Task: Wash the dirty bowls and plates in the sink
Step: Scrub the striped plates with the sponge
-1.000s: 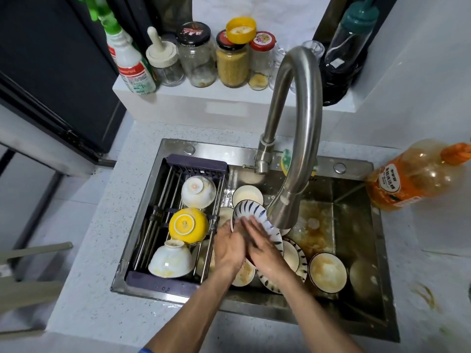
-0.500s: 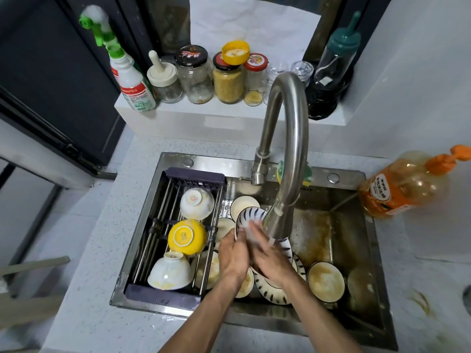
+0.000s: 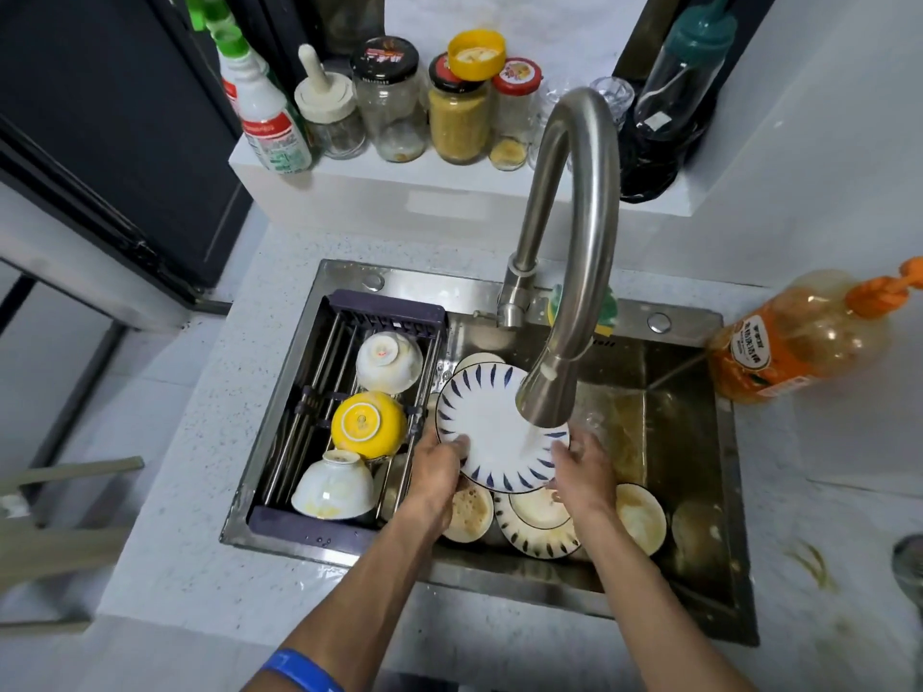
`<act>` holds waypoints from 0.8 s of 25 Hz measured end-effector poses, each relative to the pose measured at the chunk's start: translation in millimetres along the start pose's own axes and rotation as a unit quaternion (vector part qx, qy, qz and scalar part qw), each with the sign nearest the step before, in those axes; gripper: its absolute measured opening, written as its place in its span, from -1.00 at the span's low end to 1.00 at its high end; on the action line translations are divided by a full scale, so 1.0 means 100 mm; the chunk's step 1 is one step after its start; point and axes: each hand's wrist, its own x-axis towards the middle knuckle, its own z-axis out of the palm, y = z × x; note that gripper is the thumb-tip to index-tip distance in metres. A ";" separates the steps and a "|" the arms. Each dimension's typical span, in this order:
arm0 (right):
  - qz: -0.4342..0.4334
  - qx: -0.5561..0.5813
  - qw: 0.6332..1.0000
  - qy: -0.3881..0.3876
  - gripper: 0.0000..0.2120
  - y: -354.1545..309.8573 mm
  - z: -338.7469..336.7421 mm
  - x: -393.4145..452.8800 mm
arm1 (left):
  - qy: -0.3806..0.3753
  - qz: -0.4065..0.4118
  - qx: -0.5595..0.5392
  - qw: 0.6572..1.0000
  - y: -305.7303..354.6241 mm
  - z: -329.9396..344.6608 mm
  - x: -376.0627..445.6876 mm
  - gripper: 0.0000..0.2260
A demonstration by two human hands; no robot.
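Both hands gripped the blue-patterned plate (image 3: 492,422) by its rim — left hand (image 3: 435,473), right hand (image 3: 582,469) — tilting it under the faucet (image 3: 547,397) to rinse.

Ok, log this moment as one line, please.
step: rinsing | left hand: holds patterned plate | right hand: holds same plate | faucet: running onto plate | drying rack: three bowls inverted

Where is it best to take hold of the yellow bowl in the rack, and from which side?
The yellow bowl sits upside down on the rack, its foot ring up. Probably best: come from above and span the rounded sides just under the foot. The rim faces down onto the bars, so fingers cannot hook it.
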 end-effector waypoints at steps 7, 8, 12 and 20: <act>-0.048 0.070 0.995 0.042 -0.79 -0.09 -0.33 -0.06 | -0.042 -0.055 -0.019 0.997 -0.12 0.21 0.12 -0.87; -0.069 0.066 0.994 0.053 -0.79 -0.08 -0.37 -0.05 | -0.052 -0.060 -0.039 0.996 -0.12 0.24 0.15 -0.87; 0.005 0.269 0.962 0.045 -0.72 -0.10 -0.30 -0.16 | -0.024 -0.065 -0.109 0.992 -0.13 0.37 0.06 -0.79; 0.160 0.376 0.911 -0.052 -0.77 0.04 -0.07 -0.06 | -0.052 -0.001 0.052 0.997 -0.04 0.14 0.12 -0.78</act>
